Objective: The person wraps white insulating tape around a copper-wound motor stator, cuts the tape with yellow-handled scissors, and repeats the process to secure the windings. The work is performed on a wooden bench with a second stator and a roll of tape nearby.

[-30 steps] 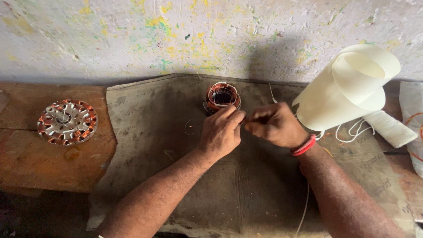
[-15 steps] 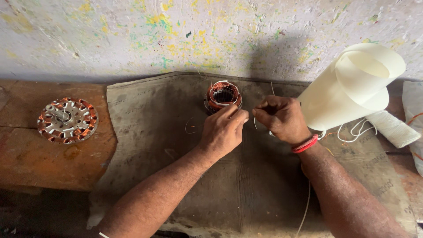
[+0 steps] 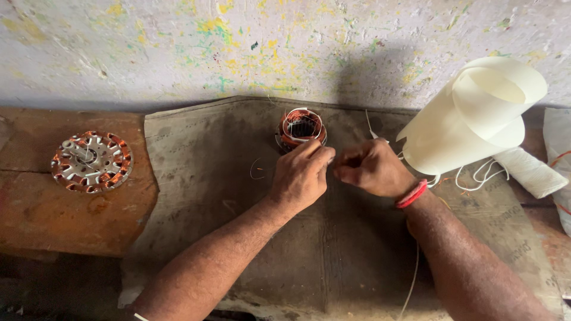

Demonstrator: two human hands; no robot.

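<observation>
Small copper-wound stator (image 3: 301, 128) stands upright on the grey mat, thin wire seemingly trailing from it

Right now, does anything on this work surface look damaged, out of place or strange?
Nothing looks broken. The grey mat is worn and stained, with a loose wire scrap lying on it left of the left hand. The white sheet roll leans tilted against the wall. Both hands work beside the copper-wound stator.

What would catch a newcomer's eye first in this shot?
Both hands meet mid-mat: the left hand and right hand pinch close together just in front of a small copper-wound coil. A roll of cream sheet leans at the right, and a round wound stator lies on the wooden board at left.
</observation>
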